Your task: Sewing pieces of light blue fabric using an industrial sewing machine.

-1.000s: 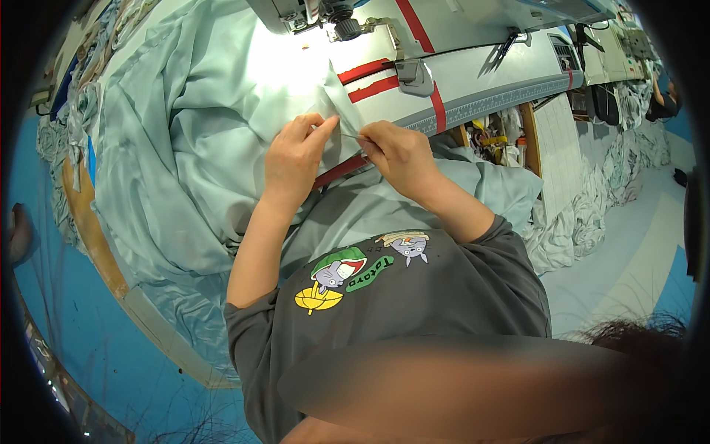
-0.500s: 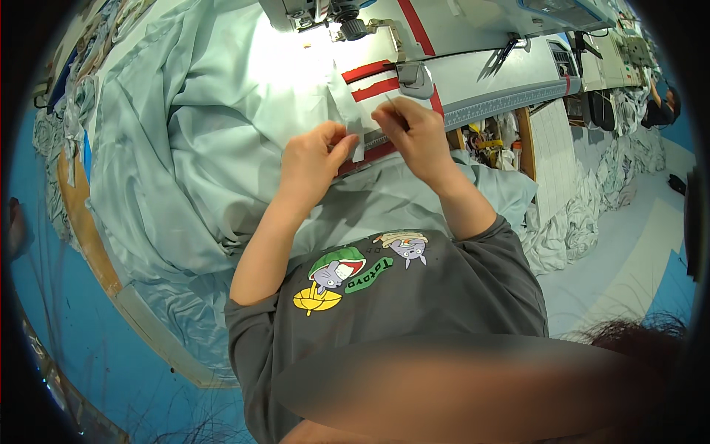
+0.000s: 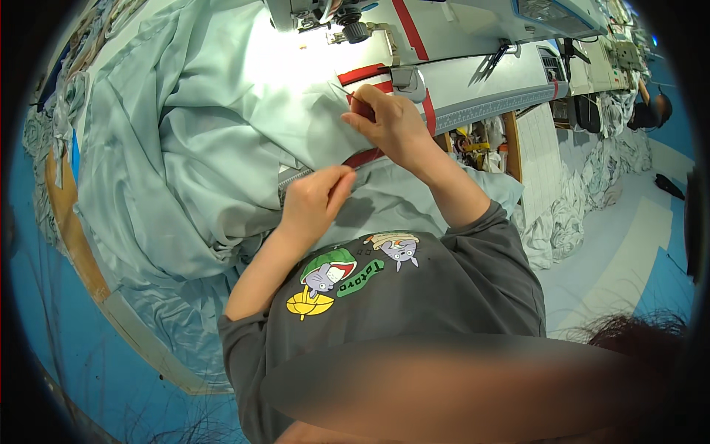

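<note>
Fingers point(image 3: 366, 94): right hand point(image 3: 392, 124) half-closed near the machine point(image 3: 355, 31), left hand point(image 3: 313, 202) nearly closed, farther off; holds cannot be told. Cloth point(image 3: 200, 144) fronts the machine, presumably for its light.

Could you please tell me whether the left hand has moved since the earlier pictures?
Yes: the left hand has moved away from the black knob, toward the grey shirt.

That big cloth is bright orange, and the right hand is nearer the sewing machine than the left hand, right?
Not quite: in the head view, the big cloth is pale green, not bright orange. The right hand is nearer the sewing machine than the left hand.
</note>
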Demonstrator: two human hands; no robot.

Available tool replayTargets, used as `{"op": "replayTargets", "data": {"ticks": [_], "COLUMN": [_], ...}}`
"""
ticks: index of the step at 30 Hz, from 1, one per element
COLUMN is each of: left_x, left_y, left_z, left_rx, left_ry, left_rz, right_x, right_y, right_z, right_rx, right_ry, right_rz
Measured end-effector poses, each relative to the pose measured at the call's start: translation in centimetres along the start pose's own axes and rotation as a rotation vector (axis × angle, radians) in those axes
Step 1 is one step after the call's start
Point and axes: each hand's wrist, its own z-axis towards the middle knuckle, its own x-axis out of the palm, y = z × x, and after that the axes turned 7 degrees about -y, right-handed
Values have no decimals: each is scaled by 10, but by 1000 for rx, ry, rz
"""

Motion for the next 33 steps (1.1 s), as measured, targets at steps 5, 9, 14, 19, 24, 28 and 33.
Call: {"op": "replayTargets", "data": {"ticks": [5, 9, 14, 19, 24, 28, 33], "left_x": [31, 70, 66, 58, 52, 53, 51], "left_y": [-8, -14, -13, -25, -32, -27, -17], "left_z": [-16, -1, 33, 21, 35, 48, 46], "left_rx": [-944, -847, -887, -892, -861, -924, -961], "left_ry": [345, -16, -308, -481, -506, -432, -428], "left_rz": [-1083, -1832, -1555, -1488, -1565, -1524, -1563], "right_x": [-11, -16, -22, -24, -17, -18, -19], "right_y": [14, 12, 12, 11, 20, 20, 23], "right_z": [2, 0, -3, -6, -16, -19, -25], "right_rx": [289, 227, 24, -104, -186, -214, -381], "right_ry": [90, 57, -137, -245, -247, -247, -210], "right_rz": [170, 113, -81, -214, -252, -210, -290]}}
